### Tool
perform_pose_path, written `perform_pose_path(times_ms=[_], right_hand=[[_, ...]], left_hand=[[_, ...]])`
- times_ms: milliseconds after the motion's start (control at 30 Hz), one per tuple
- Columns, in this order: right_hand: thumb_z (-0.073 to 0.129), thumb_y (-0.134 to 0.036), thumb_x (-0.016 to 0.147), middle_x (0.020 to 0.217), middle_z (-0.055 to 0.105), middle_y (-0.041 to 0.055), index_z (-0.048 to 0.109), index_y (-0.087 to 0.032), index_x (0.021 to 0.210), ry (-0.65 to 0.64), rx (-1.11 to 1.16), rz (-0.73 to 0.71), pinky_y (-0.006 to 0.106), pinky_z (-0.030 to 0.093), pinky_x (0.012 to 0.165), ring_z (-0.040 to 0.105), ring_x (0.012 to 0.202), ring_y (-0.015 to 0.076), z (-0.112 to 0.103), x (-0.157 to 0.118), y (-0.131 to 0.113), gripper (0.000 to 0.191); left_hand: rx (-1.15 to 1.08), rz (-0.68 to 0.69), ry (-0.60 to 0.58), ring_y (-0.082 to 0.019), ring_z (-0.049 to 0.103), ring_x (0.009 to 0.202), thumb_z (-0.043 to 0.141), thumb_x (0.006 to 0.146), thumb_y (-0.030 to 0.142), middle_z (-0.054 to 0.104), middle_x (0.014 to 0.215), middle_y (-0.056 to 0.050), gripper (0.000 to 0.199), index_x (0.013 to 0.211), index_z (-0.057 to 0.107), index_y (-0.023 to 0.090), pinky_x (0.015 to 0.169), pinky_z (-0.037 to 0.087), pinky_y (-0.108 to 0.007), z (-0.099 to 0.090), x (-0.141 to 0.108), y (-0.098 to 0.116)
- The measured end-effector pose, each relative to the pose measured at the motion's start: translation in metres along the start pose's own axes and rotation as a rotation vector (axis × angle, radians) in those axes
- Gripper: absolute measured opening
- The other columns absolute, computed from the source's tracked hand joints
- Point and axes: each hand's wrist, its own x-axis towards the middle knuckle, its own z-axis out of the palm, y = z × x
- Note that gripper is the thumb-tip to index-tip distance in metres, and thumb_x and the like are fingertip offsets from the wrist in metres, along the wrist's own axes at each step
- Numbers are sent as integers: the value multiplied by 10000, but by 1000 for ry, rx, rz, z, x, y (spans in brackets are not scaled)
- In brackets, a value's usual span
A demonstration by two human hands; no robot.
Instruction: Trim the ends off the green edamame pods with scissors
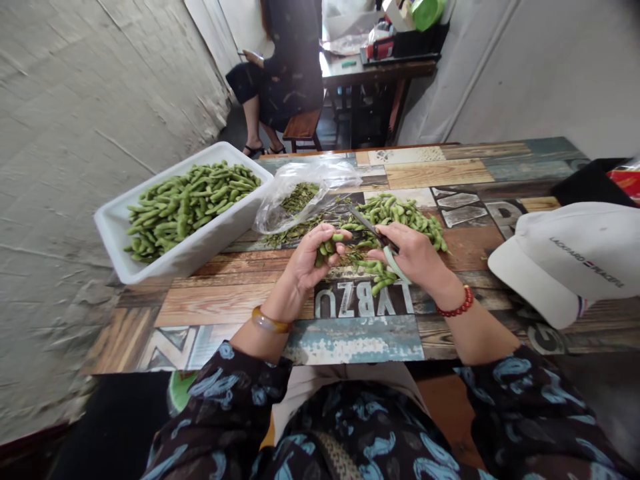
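Note:
Several green edamame pods are held in my left hand, its fingers curled round them. My right hand grips a pair of scissors with a pale green handle, the blades pointing up and to the left, a little apart from the held pods. Beyond my right hand lies a heap of edamame pods on the patterned table. A few loose pods lie below the scissors. Green trimmings are scattered between my hands and a clear plastic bag.
A white tub full of pods stands on the left of the table. A white cap lies on the right. Across the room, a person sits on a wooden stool near another table bearing assorted items. A wall rises at left.

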Motion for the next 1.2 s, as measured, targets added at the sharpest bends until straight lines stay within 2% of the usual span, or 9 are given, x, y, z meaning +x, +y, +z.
perform_pose_path(times_ms=[133, 333, 467, 567, 667, 800, 900, 1000, 1200], right_hand=[[624, -477, 907, 954, 684, 103, 620, -184, 1160, 82, -8, 15, 359, 547, 757, 676, 864, 254, 0, 2, 2, 387], [624, -484, 903, 1014, 701, 130, 623, -175, 1182, 125, -5, 0, 384, 552, 786, 681, 912, 277, 0, 0, 6, 417], [636, -488, 890, 973, 700, 121, 630, -182, 1187, 124, -20, 0, 400, 549, 780, 678, 885, 288, -1, -1, 8, 426], [628, -481, 894, 965, 699, 122, 636, -177, 1181, 120, -21, 0, 405, 551, 781, 678, 876, 291, -2, -1, 6, 418], [621, -467, 899, 996, 706, 137, 648, -166, 1166, 142, -26, 5, 413, 551, 789, 679, 918, 305, -3, -1, 4, 403], [632, -458, 889, 981, 720, 141, 669, -151, 1136, 184, -3, 37, 429, 549, 805, 682, 907, 307, -6, 2, 7, 396], [644, -460, 877, 929, 729, 129, 687, -152, 1108, 237, 32, 96, 440, 550, 809, 683, 882, 301, -11, 4, 11, 388], [664, -448, 862, 876, 726, 97, 698, -169, 1098, 292, 77, 152, 436, 549, 802, 677, 838, 280, -21, 7, 15, 367], [670, -439, 854, 850, 690, 27, 677, -208, 1145, 508, 207, 337, 323, 562, 676, 651, 719, 171, -40, 8, 31, 372]], left_hand=[[64, -21, 8, -84, 616, 591, 742, 668, 183, 654, 759, -5, 278, 827, 514, 165, 499, 479, -154, -4, 4, 0], [339, 134, 98, -18, 375, 395, 749, 742, 374, 533, 624, 52, 346, 734, 466, 175, 353, 185, -141, -3, -5, 17], [731, 444, 293, -41, 400, 409, 692, 808, 350, 542, 603, 43, 259, 739, 512, 178, 388, 237, -185, -20, -19, 71], [999, 672, 588, -69, 430, 447, 678, 827, 262, 540, 577, 50, 146, 798, 569, 170, 433, 283, -222, -47, -26, 129], [1147, 705, 835, -67, 406, 521, 672, 847, 173, 491, 572, 66, 106, 823, 575, 137, 517, 297, -242, -76, -26, 182], [1157, 560, 784, -64, 451, 716, 743, 810, 136, 541, 698, 56, 205, 919, 575, 89, 714, 361, -239, -95, -29, 216], [1087, 517, 674, -80, 493, 813, 733, 850, 228, 582, 730, 45, 230, 947, 568, 101, 816, 385, -247, -90, -31, 211], [1093, 540, 537, -102, 529, 815, 744, 839, 309, 633, 752, 33, 263, 974, 605, 133, 823, 418, -253, -72, -24, 187], [1469, 492, 148, -170, 596, 835, 744, 745, 256, 704, 895, -53, 250, 973, 715, 159, 867, 476, -328, -4, 16, 93]])
